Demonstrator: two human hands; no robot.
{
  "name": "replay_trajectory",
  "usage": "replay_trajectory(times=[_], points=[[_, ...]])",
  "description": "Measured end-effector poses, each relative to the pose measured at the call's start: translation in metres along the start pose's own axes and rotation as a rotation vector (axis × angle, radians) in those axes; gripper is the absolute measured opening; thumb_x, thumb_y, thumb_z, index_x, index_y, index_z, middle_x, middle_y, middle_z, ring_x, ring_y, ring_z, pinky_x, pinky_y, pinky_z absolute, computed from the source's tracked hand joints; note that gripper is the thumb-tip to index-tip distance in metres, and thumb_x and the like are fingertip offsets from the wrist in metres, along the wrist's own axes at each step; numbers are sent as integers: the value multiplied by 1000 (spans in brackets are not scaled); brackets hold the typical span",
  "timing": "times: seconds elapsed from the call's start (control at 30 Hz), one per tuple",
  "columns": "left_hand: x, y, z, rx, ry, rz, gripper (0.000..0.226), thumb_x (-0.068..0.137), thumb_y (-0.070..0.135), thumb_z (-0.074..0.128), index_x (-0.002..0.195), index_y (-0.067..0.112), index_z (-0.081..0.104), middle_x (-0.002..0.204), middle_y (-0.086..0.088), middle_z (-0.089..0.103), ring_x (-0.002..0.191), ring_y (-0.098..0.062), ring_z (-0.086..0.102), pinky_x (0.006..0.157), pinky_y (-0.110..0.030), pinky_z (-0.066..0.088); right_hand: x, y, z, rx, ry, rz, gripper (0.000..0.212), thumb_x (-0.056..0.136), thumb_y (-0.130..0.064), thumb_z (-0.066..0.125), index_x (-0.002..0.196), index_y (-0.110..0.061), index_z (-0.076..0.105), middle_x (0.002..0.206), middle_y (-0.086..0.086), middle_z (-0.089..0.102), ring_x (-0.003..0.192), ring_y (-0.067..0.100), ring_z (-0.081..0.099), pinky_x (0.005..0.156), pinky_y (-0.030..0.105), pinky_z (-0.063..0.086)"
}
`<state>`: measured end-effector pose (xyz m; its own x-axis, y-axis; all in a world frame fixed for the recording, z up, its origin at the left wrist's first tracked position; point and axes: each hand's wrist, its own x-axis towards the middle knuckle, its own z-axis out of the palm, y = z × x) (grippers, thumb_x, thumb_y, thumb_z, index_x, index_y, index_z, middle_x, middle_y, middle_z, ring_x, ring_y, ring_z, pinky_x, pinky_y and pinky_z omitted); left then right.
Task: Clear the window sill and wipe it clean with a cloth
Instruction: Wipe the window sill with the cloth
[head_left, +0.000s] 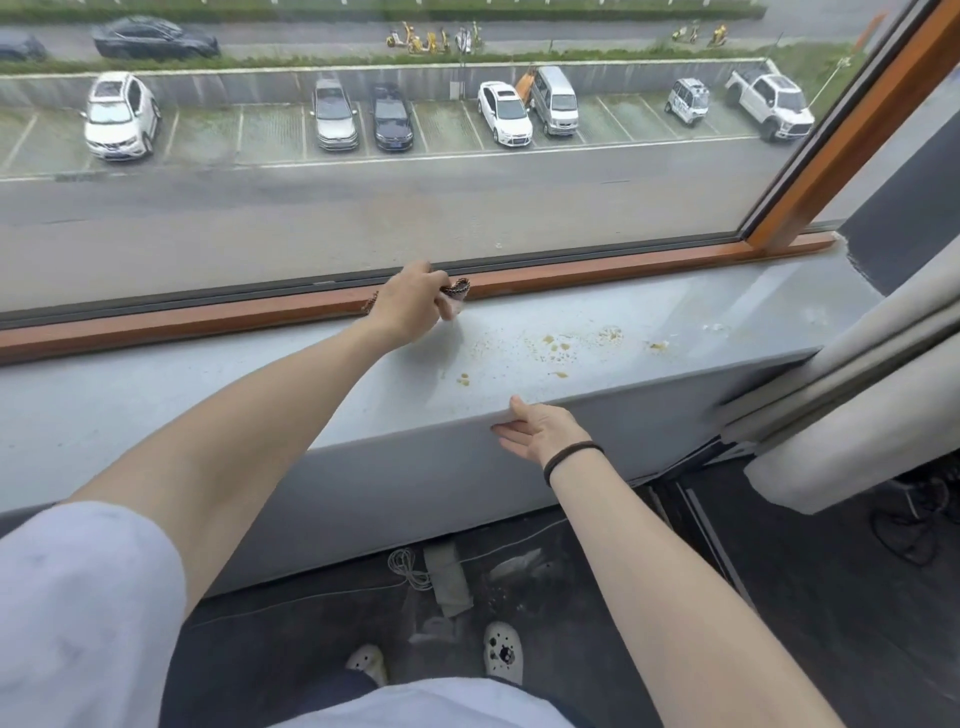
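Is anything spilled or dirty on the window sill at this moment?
Yes. Yellowish-brown spots and crumbs lie scattered on the grey window sill, right of the left hand, which pinches a small patterned item. They mark the pale surface.

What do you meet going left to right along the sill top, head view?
Along the sill: left hand → small patterned item it pinches → yellowish spill cluster → white specks → curtain at the right end.
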<state>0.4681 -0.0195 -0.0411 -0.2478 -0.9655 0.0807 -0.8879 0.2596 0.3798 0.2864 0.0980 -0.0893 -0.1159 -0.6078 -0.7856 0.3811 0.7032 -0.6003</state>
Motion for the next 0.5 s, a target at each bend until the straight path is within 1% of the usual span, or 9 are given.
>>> replay_trajectory(times=[0.07, 0.13, 0.23, 0.3, 0.4, 0.5], points=[[6, 1, 6, 113, 18, 58, 33, 86, 5, 50, 118, 6, 60, 112, -16, 53, 106, -34, 50, 85, -40, 41, 6, 0, -2, 25, 4, -13, 25, 90, -7, 60, 110, 7, 53, 119, 28, 58, 104, 39, 62, 85, 42, 51], [5, 1, 20, 157, -16, 70, 33, 85, 5, 52, 117, 5, 59, 114, -15, 52, 107, -32, 47, 85, -39, 41, 10, 1, -3, 32, 25, -23, 37, 88, -5, 63, 120, 9, 50, 117, 28, 59, 94, 37, 65, 81, 42, 54], [-1, 0, 41, 96, 40, 2, 30, 86, 8, 56, 115, 5, 60, 116, -12, 53, 112, -30, 45, 87, -42, 45, 14, 3, -3, 18, 34, -19, 43, 87, -6, 65, 123, 9, 48, 117, 26, 60, 76, 31, 67, 79, 41, 56], [0, 1, 45, 38, 83, -44, 31, 86, 8, 55, 116, 5, 62, 119, -10, 54, 115, -30, 44, 90, -41, 44, 17, 1, -5, 23, 24, -6, 49, 87, -5, 65, 129, 8, 45, 116, 24, 61, 70, 29, 66, 77, 41, 56], [1, 5, 43, -5, 14, -98, 43, 85, 0, 44, 124, 10, 58, 124, -8, 51, 119, -28, 41, 95, -38, 39, 17, -1, -5, 17, 29, -5, 59, 86, -5, 66, 137, 5, 38, 115, 23, 62, 64, 27, 66, 73, 40, 56], [-5, 8, 44, -75, -64, -113, 50, 83, -5, 39, 124, 14, 59, 115, -8, 51, 114, -27, 44, 91, -38, 42, 14, -2, -4, 6, 27, -7, 59, 86, -6, 67, 137, 3, 38, 114, 24, 62, 64, 27, 66, 69, 39, 55]])
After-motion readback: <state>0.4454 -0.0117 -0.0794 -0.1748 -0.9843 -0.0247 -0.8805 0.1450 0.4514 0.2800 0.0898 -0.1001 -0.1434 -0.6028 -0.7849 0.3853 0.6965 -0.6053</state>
